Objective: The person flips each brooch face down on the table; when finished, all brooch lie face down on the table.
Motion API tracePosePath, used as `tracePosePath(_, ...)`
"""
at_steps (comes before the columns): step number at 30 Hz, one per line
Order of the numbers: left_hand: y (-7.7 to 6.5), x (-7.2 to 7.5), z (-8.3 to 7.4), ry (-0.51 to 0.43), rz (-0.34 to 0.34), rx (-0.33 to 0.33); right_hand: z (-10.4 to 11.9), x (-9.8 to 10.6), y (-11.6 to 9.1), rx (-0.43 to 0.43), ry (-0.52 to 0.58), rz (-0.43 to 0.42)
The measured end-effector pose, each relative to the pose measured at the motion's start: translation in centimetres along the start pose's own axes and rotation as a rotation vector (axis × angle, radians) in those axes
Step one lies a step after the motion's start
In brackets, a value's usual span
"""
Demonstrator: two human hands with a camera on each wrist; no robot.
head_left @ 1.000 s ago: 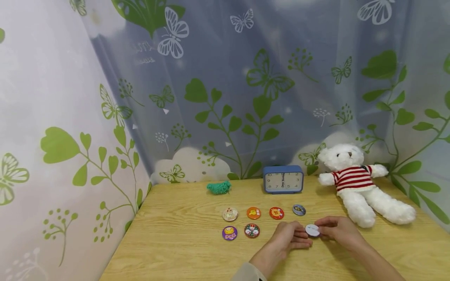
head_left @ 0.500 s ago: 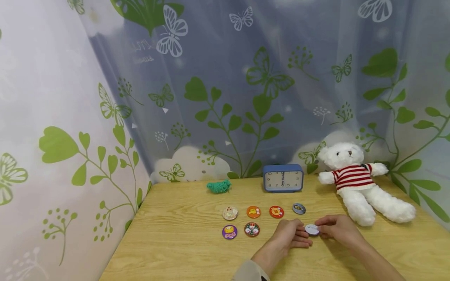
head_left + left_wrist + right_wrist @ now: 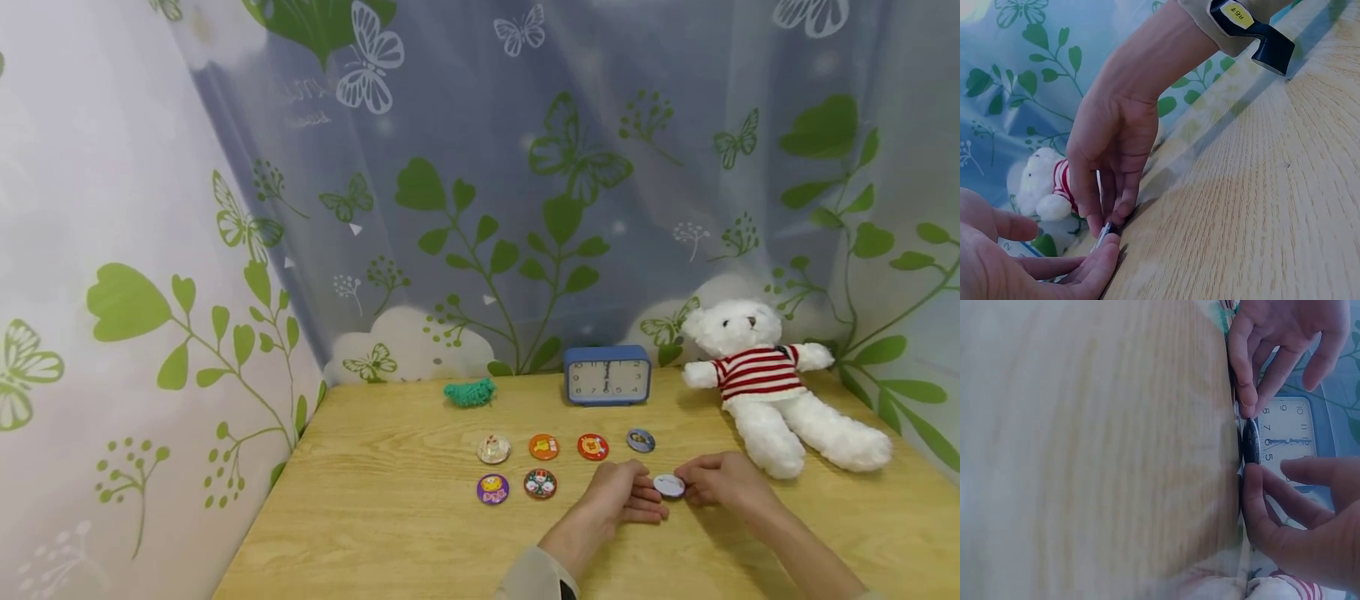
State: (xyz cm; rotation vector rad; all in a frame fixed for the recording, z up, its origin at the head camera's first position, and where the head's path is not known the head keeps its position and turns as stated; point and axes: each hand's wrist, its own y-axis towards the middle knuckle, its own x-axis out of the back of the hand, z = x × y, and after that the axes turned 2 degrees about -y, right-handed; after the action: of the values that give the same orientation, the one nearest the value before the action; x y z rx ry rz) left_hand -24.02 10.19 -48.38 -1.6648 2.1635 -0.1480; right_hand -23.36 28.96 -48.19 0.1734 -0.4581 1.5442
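Observation:
Between the two hands lies a round pin badge (image 3: pixel 669 486), pale back up with its pin showing in the head view. In the right wrist view the badge (image 3: pixel 1251 441) appears nearly edge-on, close over the table. My left hand (image 3: pixel 615 493) has its fingers extended, fingertips against the badge's left edge. Opposite, my right hand (image 3: pixel 723 483) touches the right edge with its fingertips; in the right wrist view one digit of that right hand (image 3: pixel 1304 519) stands apart from the badge. Several more badges lie face up, including a purple one (image 3: pixel 492 489) and a Christmas-patterned one (image 3: pixel 540 483).
Behind the hands lie a grey-blue badge (image 3: pixel 641 440), a red one (image 3: pixel 592 447), an orange one (image 3: pixel 543 447) and a cream one (image 3: pixel 493 449). Farther back are a blue clock (image 3: pixel 607 377) and green yarn (image 3: pixel 469 392). A white teddy bear (image 3: pixel 759 379) sits at the right.
The right hand's fingers have drawn back from over the badge to its right edge, so more of its pale back shows. The left hand stays nearly still; the head view shifts slightly.

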Motion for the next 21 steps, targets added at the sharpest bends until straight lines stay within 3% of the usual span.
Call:
tracePosePath(13, -0.27, -0.34, -0.22, 0.011, -0.029, 0.009, 0.61, 0.16, -0.23, -0.072, 0.057, 0.018)
tracePosePath(21, -0.21, -0.26, -0.25, 0.007, -0.031, 0.01, 0.72, 0.26, -0.29, -0.061, 0.049, 0.048)
